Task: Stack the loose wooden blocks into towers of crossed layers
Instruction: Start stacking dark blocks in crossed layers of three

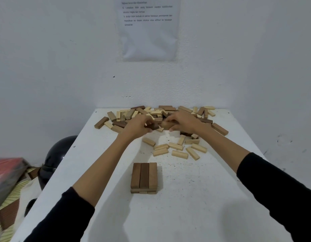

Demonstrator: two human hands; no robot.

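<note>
"Reaching into the pile (151, 113), is each hand holding something?" asks one.

"Yes," says the other. "The left hand (139, 127) has its fingers curled round a dark block (152, 126), and the right hand (183, 122) grips a tan block (166, 126). The two held blocks sit between the hands, nearly end to end."

"Where do the other blocks lie from that grip?"

"The heap spreads beyond the fingers and out to both sides, up to the far edge of the table (194, 198). Just nearer the person than the hands, under the right wrist, lie scattered pale blocks (177, 147), flat and mostly apart."

"And the tower?"

"The started tower (144, 178) stands well nearer the person than both hands, between the forearms. It has two layers: three blocks on top running away from the person, and a crossed layer beneath them."
</note>
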